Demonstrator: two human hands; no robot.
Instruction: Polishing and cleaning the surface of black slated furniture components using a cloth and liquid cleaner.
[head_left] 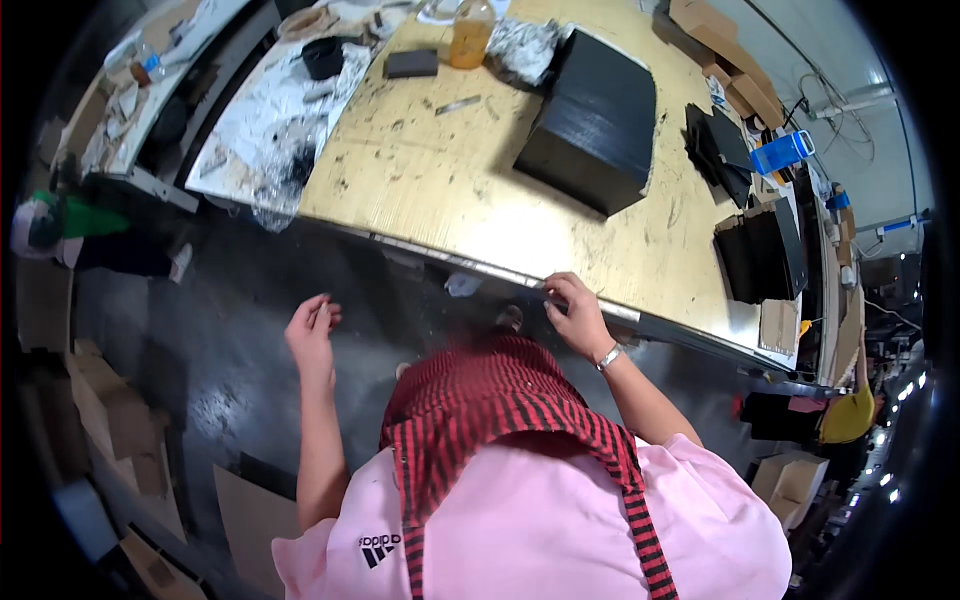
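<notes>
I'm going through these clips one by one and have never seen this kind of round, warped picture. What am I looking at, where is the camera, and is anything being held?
There is no machine here: a person works with two bare hands. The one picture comes from a wide fisheye camera worn on the person's head, looking down, so straight edges bend near the rim and the forearms enter from below. The pink shirt and red-and-black striped apron are the person's own.

The right hand rests on the metal front edge of a wooden worktable. The left hand hangs over the dark floor, away from the table, fingers loosely curled; whether it holds anything small I cannot tell.

On the table lie a tall stack of black sheets, a bottle of amber liquid and a small dark block.
</notes>
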